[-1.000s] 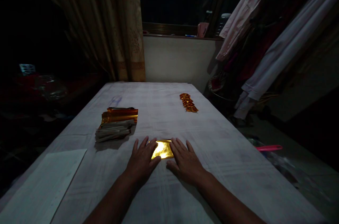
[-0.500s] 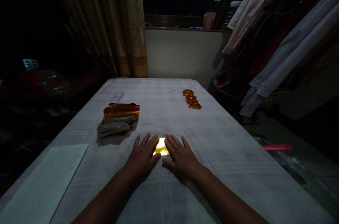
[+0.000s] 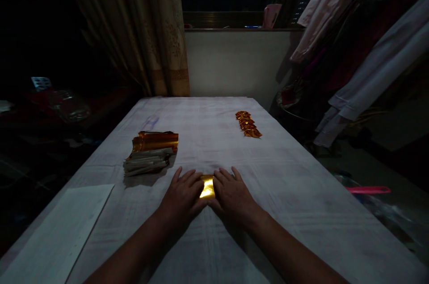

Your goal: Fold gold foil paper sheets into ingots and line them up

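A small sheet of shiny gold foil paper (image 3: 208,187) lies on the white cloth-covered table (image 3: 288,185) in front of me. My left hand (image 3: 182,197) lies flat over its left part, fingers stretched out and pressing down. My right hand (image 3: 233,194) does the same on its right part. Only a narrow strip of gold shows between the two hands, whose thumbs nearly meet below it.
A stack of gold foil sheets (image 3: 150,152) sits to the left. A row of folded gold pieces (image 3: 248,124) lies at the far right. A white sheet (image 3: 56,230) lies at the near left. A curtain (image 3: 144,29) and hanging clothes (image 3: 362,51) flank the table.
Both hands have slid inward toward each other over the gold paper, so less of it shows. The view has shifted slightly.
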{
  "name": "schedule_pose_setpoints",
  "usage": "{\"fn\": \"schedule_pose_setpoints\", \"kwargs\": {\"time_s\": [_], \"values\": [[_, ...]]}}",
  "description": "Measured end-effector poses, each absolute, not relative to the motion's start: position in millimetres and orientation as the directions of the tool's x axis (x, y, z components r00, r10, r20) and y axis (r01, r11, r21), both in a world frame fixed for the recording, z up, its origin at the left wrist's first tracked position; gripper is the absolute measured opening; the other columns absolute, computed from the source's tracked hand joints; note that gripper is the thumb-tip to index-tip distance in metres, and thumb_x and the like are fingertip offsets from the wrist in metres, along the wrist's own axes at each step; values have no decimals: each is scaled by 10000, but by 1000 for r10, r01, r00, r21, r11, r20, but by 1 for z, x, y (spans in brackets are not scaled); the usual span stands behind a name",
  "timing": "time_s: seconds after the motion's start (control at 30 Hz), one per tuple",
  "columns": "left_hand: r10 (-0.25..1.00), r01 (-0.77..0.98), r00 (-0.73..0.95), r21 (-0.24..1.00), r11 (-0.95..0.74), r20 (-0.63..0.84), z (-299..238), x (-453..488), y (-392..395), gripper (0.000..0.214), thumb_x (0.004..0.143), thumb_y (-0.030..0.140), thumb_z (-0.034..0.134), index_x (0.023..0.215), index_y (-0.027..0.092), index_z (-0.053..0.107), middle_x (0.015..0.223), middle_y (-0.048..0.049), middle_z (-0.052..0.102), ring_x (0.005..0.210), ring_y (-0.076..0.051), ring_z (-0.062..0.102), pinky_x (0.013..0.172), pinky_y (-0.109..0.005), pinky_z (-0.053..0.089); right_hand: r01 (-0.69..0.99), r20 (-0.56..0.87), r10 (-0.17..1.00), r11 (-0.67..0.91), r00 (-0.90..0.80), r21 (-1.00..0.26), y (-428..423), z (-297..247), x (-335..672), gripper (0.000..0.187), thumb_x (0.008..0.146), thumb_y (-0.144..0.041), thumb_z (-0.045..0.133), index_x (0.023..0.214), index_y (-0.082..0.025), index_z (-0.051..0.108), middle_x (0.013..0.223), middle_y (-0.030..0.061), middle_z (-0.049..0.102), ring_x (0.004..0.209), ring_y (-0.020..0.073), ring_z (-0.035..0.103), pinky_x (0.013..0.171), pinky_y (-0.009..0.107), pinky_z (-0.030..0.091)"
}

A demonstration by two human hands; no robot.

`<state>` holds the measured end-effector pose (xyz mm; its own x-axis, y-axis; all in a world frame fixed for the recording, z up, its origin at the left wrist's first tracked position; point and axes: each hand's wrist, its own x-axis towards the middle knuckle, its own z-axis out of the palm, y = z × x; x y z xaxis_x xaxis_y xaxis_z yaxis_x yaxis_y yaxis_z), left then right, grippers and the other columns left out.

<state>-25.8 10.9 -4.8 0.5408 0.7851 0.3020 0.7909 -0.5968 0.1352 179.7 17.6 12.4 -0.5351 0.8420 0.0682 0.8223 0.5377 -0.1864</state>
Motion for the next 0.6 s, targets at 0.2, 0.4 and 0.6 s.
{"fn": "schedule_pose_setpoints", "kwargs": {"time_s": [0.2,0.4,0.6], "values": [[676,718,574,114,-687,461,-9,-23,4,140,960,213,551,827,208,595,840,-47,723,769,-213,686,735,-366,567,803,154,839,544,-522,-244,17,-10,185,598,937,-472,631,1378,-74,561,1463,200,553,1368,365,480,1163,613,287],[679,718,555,136,-683,481,-7,-22,5,175,988,205,495,859,210,614,860,-46,731,774,-197,688,753,-355,563,769,248,807,587,-535,-251,20,-14,191,508,905,-438,679,1316,-147,613,1433,188,581,1352,370,485,1138,618,286],[681,716,549,147,-682,485,-8,-23,7,191,991,208,501,839,207,615,832,-42,722,747,-197,674,707,-347,535,660,392,699,707,-598,-253,23,-14,193,108,952,-231,626,932,-232,731,992,39,763,916,194,662,839,330,438]]}}
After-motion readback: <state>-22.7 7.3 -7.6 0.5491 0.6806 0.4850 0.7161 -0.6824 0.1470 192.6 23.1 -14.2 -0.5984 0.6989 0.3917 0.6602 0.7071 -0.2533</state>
